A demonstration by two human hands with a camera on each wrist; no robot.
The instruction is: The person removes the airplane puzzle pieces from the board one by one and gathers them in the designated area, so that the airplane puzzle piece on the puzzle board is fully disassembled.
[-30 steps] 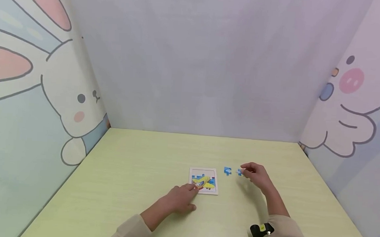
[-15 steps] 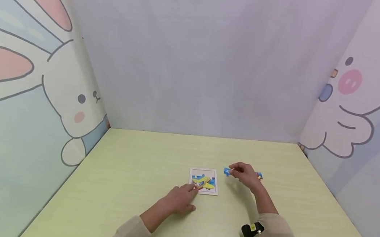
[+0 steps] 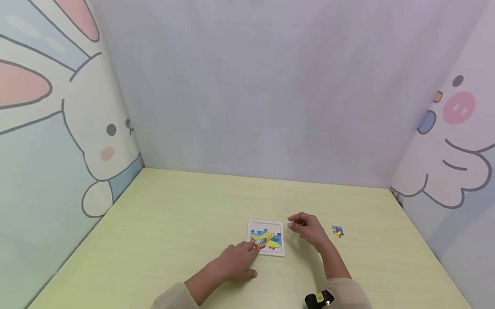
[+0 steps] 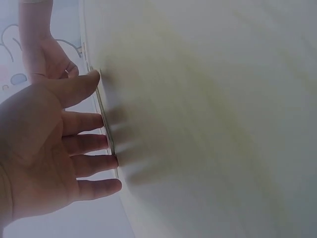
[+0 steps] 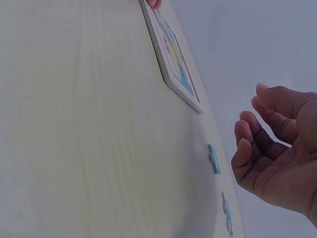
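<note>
On the table lies a square white-framed jigsaw puzzle [image 3: 268, 223] with a yellow aeroplane picture, its upper part bare white. My left hand [image 3: 235, 262] rests its fingertips on the puzzle's lower left; in the left wrist view its fingers are nearly straight at the frame's thin edge [image 4: 110, 141]. Over the table right of the puzzle hovers my right hand [image 3: 308, 230], fingers loosely bent, with no piece visible between them in the right wrist view. Under it lie two blue jigsaw pieces, the nearer piece [image 5: 214, 159] and the farther piece [image 5: 227, 214], both hidden by the hand in the head view.
Farther right, a blue, red and yellow jigsaw piece [image 3: 338, 231] lies on the pale yellow table [image 3: 184, 207]. A grey-white cloth wall [image 3: 251, 88] stands behind, with cartoon-printed panels on both sides.
My right hand has moved left across the loose pieces towards the puzzle, uncovering the rightmost piece. My left hand has stayed on the puzzle.
</note>
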